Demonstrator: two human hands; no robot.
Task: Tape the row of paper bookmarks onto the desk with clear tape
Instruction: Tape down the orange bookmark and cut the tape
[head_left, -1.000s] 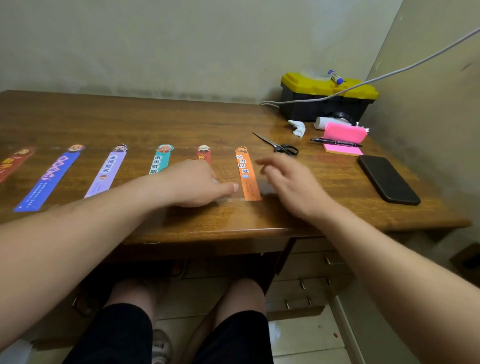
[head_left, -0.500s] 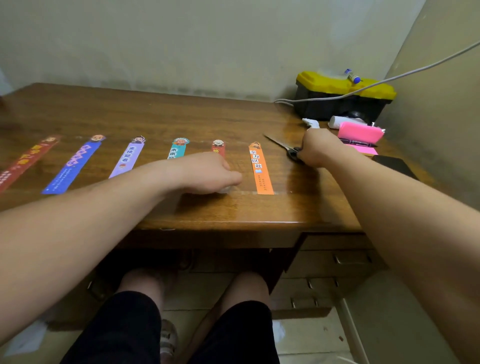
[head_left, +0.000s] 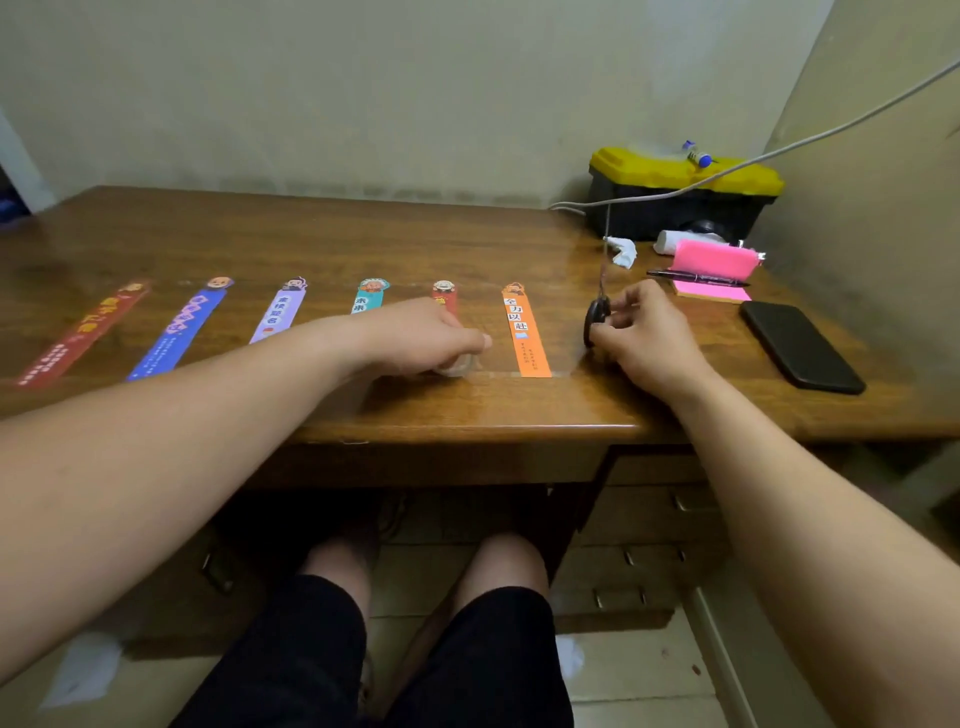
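Several paper bookmarks lie in a row on the wooden desk (head_left: 363, 244): dark red (head_left: 78, 335), blue (head_left: 176, 327), lilac (head_left: 278, 312), teal (head_left: 370, 297), a short red one (head_left: 444, 297) and orange (head_left: 524, 332). My left hand (head_left: 426, 338) rests between the short red and orange bookmarks and holds the clear tape roll (head_left: 458, 368), which peeks out under the fingers. A strip of clear tape (head_left: 501, 373) runs from the roll across the orange bookmark's lower end. Just right of the orange bookmark, my right hand (head_left: 644, 338) grips black-handled scissors (head_left: 596, 314), blades pointing up.
A black phone (head_left: 800, 345) lies at the right, with pink sticky notes (head_left: 714, 262) and a pen (head_left: 696, 277) behind my right hand. A yellow-lidded black toolbox (head_left: 680, 192), a grey cable (head_left: 831, 132) and crumpled white paper (head_left: 622, 249) sit at the back right. Drawers (head_left: 649, 514) are under the desk.
My right hand reached to the scissors at the back right, picked them up and brought them beside the orange bookmark. My left hand stayed on the tape roll.
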